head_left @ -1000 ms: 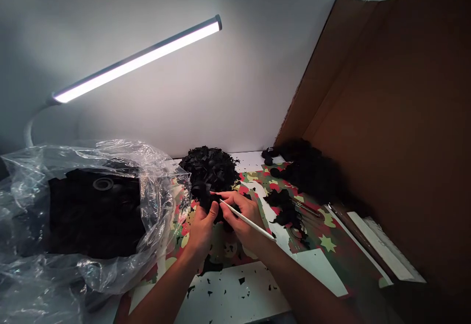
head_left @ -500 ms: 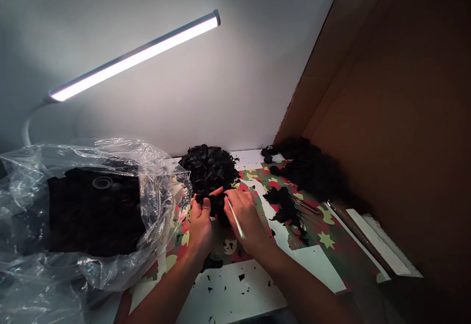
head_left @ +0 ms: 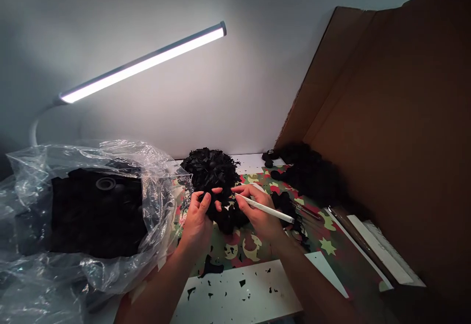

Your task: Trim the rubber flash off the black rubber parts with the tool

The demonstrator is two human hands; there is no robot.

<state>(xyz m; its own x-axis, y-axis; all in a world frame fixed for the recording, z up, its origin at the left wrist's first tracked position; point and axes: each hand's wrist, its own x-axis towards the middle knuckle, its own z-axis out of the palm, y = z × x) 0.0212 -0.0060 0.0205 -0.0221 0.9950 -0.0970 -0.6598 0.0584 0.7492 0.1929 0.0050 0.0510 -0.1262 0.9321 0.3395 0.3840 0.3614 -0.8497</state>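
Observation:
My left hand [head_left: 197, 218] is curled in front of the dark heap, thumb and fingers closed on a small black piece [head_left: 201, 197], mostly hidden by the fingers. In my right hand [head_left: 263, 216] a slim white pen-like tool [head_left: 270, 210] is gripped, its narrow end pointing left at my left hand. I cannot make out its tip. Beneath and between both hands lie dark, ragged black pieces [head_left: 226, 220]. Just behind them rises a heap of black scraps [head_left: 209, 164].
A clear plastic bag [head_left: 158, 216] with black pieces lies at left, under a lit lamp [head_left: 147, 62]. More black pieces [head_left: 312, 172] are piled beside the cardboard panel [head_left: 390, 108] at right. Black crumbs dot the white board [head_left: 253, 304] on the patterned sheet [head_left: 326, 245].
My right hand has drawn back to the right, away from my left hand. The white tool has swung from steep to nearly level. More black pieces show between the hands.

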